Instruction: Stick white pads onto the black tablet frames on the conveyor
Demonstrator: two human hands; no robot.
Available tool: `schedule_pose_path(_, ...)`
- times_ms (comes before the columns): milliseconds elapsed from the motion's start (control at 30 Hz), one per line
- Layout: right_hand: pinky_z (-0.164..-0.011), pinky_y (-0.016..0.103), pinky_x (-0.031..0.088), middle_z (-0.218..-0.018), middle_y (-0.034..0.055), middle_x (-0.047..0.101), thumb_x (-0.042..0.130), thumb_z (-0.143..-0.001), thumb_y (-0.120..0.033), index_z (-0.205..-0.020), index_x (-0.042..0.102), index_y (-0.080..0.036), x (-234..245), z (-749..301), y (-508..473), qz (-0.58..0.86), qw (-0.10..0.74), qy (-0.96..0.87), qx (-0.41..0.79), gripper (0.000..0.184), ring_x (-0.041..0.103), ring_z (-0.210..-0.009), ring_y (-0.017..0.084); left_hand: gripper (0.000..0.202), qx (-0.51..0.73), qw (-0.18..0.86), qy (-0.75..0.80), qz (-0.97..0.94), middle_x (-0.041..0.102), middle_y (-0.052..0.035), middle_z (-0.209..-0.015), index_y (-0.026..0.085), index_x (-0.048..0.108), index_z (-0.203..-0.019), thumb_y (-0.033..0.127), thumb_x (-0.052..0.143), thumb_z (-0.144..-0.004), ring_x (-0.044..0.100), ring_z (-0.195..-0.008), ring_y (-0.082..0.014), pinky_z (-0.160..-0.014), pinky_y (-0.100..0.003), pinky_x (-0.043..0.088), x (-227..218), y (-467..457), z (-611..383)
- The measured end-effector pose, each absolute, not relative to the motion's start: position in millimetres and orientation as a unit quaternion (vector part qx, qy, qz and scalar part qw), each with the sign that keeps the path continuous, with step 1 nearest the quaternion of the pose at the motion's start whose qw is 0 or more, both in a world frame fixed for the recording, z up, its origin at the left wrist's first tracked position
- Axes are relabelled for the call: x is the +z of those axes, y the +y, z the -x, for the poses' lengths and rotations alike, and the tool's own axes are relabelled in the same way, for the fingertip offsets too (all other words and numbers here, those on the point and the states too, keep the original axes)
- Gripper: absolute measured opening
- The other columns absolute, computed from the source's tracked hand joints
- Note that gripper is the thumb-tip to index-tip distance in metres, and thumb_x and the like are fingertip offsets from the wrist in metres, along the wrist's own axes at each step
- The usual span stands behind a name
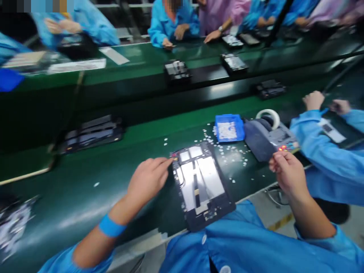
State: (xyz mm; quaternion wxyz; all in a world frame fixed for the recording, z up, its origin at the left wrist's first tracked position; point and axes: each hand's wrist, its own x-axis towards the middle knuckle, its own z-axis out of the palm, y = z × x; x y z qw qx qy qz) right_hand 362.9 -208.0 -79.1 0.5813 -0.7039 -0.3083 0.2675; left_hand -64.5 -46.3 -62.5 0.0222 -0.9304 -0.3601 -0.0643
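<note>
Fingers, left hand: your left hand (149, 176) reaches in from the side, its forefinger stretched to the far-left corner of the opened device and touching it there, the rest loosely bent; you show too little between the tips to tell whether they pinch anything. That touch likely steadies or checks the corner.
Fingers, right hand: your right hand (290, 174) has thumb and forefinger pinched together on the edge of a dark grey sheet (259, 141), a light hold that probably leaves most of its face free.
Opened device: the opened device (199, 178) lies at a slant on the surface (113, 167), right before you, inner parts upward, near end at the front edge, presumably so both your arms reach it easily.
Blue bin: just beyond the device's far-right corner, the blue bin (241, 131) holds white bits, probably set there for a short reach; small white pieces (245, 163) lie scattered around it.
Tape roll: past the sheet, a white tape roll (276, 118) sits by a grey holder (285, 132), likely parked to your right to spare your middle space.
Second device: another device (92, 132) lies off to your left, well apart from your work.
Neighbour: a co-worker's hand (313, 100) is beyond the holder, clear of yours.
</note>
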Motion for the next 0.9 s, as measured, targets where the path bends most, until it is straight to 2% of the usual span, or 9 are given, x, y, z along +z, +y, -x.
schedule_pose_path(100,-0.043,0.019,0.036,-0.063,-0.0037,0.059,0.085,-0.074,-0.046,-0.083,0.065,-0.020,-96.6,-400.0,-227.3,0.705,0.652,-0.148,0.235,0.034,0.048,-0.049,0.008,0.040,-0.121,0.013,-0.370,0.921,0.077,-0.0119,-0.113,0.019,0.075,-0.125,0.028,0.043,-0.102,0.069,-0.095,-0.0279,-0.086,-0.044,0.056,-67.3,-40.4,65.1)
schedule_pose_path(200,-0.040,0.017,0.035,-0.062,-0.0062,0.057,0.089,-0.065,-0.045,-0.084,0.064,-0.020,-106.3,-420.6,-232.8,0.699,0.667,-0.085,0.243,0.040,0.046,-0.046,0.006,0.039,-0.142,0.020,-0.356,0.923,0.078,-0.0119,-0.110,0.019,0.075,-0.123,0.030,0.044,-0.102,0.070,-0.093,-0.0285,-0.084,-0.044,0.057,-58.8,-43.4,61.4)
schedule_pose_path(400,-0.036,0.017,0.033,-0.068,-0.0016,0.063,0.088,-0.064,-0.052,-0.089,0.067,-0.017,-116.7,-429.0,-228.9,0.673,0.654,-0.053,0.341,0.047,0.049,-0.046,0.007,0.034,-0.162,0.028,-0.340,0.926,0.077,-0.0099,-0.109,0.021,0.073,-0.123,0.029,0.048,-0.102,0.072,-0.094,-0.0285,-0.085,-0.043,0.058,-45.9,-47.8,55.9)
schedule_pose_path(533,-0.036,0.015,0.030,-0.066,-0.0033,0.060,0.089,-0.060,-0.045,-0.081,0.063,-0.018,-121.2,-429.7,-216.7,0.657,0.663,-0.051,0.356,0.042,0.047,-0.046,0.006,0.032,-0.165,0.028,-0.336,0.927,0.077,-0.0090,-0.109,0.022,0.072,-0.123,0.029,0.048,-0.103,0.073,-0.094,-0.0271,-0.086,-0.041,0.058,-44.4,-47.7,54.0)
schedule_pose_path(633,-0.036,0.014,0.029,-0.058,-0.0064,0.053,0.088,-0.057,-0.040,-0.072,0.057,-0.020,-120.4,-427.4,-217.8,0.656,0.667,-0.050,0.350,0.041,0.042,-0.045,0.005,0.032,-0.169,0.008,-0.348,0.922,0.078,-0.0089,-0.108,0.022,0.073,-0.121,0.031,0.048,-0.103,0.073,-0.095,-0.0275,-0.085,-0.042,0.058,-43.1,-49.9,56.6)
schedule_pose_path(700,-0.036,0.014,0.028,-0.055,-0.0074,0.050,0.088,-0.058,-0.041,-0.069,0.054,-0.021,-116.5,-417.2,-226.1,0.660,0.665,-0.052,0.345,0.041,0.041,-0.044,0.005,0.031,-0.179,-0.027,-0.372,0.910,0.078,-0.0088,-0.109,0.022,0.074,-0.119,0.032,0.050,-0.102,0.073,-0.097,-0.0279,-0.087,-0.042,0.059,-41.6,-53.1,58.9)
schedule_pose_path(767,-0.036,0.016,0.031,-0.057,-0.0061,0.053,0.088,-0.061,-0.043,-0.071,0.057,-0.021,-109.6,-396.1,-234.0,0.662,0.660,-0.063,0.349,0.040,0.043,-0.044,0.006,0.029,-0.198,-0.091,-0.405,0.888,0.078,-0.0081,-0.110,0.023,0.075,-0.116,0.034,0.053,-0.100,0.073,-0.100,-0.0273,-0.089,-0.042,0.059,-38.8,-59.1,57.1)
schedule_pose_path(900,-0.042,0.021,0.040,-0.069,0.0010,0.067,0.085,-0.076,-0.050,-0.082,0.069,-0.020,-88.8,-327.5,-217.8,0.653,0.607,-0.196,0.408,0.034,0.053,-0.049,0.010,0.026,-0.232,-0.313,-0.471,0.791,0.078,-0.0078,-0.110,0.021,0.075,-0.113,0.031,0.059,-0.095,0.073,-0.099,-0.0229,-0.085,-0.035,0.059,-30.5,-78.9,28.4)
